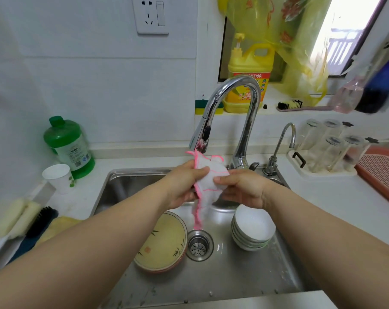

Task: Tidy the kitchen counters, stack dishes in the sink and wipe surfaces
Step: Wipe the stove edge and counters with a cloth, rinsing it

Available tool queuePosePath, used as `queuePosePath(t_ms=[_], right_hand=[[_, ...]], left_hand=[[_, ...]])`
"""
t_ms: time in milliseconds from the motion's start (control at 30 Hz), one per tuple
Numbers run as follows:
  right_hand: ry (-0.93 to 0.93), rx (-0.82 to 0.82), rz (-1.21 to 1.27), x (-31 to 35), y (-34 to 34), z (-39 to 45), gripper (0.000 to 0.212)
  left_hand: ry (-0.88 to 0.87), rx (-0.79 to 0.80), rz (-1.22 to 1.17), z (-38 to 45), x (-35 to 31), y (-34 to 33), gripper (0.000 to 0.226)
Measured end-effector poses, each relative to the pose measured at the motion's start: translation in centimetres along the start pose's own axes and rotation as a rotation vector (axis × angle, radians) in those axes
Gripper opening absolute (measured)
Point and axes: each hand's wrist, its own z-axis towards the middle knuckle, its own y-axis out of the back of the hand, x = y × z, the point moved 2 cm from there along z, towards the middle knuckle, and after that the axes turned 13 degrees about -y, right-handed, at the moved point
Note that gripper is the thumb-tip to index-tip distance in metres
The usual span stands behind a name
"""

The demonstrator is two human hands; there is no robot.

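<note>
We face a white wall [88, 74] carrying a white socket-and-switch plate [150, 15]. To its right we see a window [343, 36] admitting bright daylight above a white sill [271, 109]. A pale counter [336, 197] runs along the wall base on either side of the steel basin.

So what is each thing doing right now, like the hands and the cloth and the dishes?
left hand: grips the cloth
right hand: grips the cloth
cloth: bunched under the faucet, one end hanging
faucet: spout over the sink
white bowls: stacked in the sink
yellow bowl: upright in the sink
glasses: upside down on rack
</note>
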Motion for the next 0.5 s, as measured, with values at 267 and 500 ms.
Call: queuePosePath(t_ms=[267, 500], right_hand=[[0.321, -0.515, -0.098, 1.7, 1.8, -0.9, 0.011], [0.308, -0.357, -0.097, 5.6, 6.4, -3.1, 0.036]], left_hand=[[-0.25, -0.039, 0.449, 1.3, -1.9, -2.1, 0.056], [-0.417, 0.031, 0.839, 3.4, -5.3, -7.2, 0.043]])
